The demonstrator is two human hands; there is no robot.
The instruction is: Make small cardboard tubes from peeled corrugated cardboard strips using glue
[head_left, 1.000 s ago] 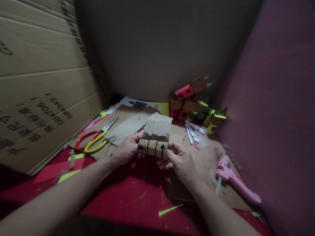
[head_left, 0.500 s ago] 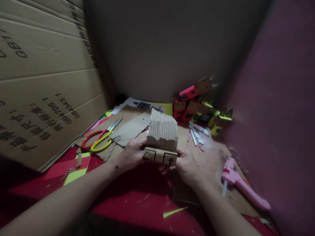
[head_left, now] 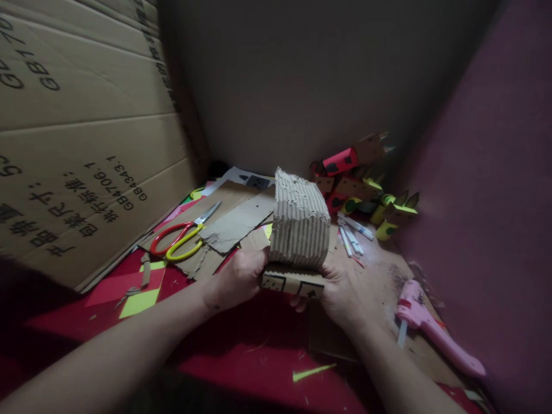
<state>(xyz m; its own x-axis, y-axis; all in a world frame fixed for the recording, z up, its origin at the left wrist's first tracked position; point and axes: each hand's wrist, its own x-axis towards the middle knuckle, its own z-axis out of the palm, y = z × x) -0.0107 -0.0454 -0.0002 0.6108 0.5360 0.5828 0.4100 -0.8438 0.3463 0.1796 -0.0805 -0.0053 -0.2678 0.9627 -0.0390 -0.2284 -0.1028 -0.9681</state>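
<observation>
Between my two hands is a piece of corrugated cardboard (head_left: 301, 221), its ribbed side showing and its upper part curved. A printed strip with a black arrow and dark marks runs along its near edge. My left hand (head_left: 242, 275) is closed on the left side of the cardboard. On the right side, my right hand (head_left: 342, 290) grips it too, with some fingertips showing underneath. The piece is held above the red tabletop (head_left: 241, 351). Scissors (head_left: 181, 237) with one red and one yellow handle lie left of my left hand.
A pink glue gun (head_left: 435, 330) rests at the right on a cardboard sheet (head_left: 379, 270). Several white markers (head_left: 353, 236) lie near red and yellow paper figures (head_left: 340, 164). A large printed carton (head_left: 95, 132) stands at the left. Cardboard scraps (head_left: 237, 221) and yellow paper (head_left: 140, 303) lie about.
The corrugated cardboard has tilted up and bowed, so more of its ribbed face shows. Both hands stay on it. The whole view has shifted slightly.
</observation>
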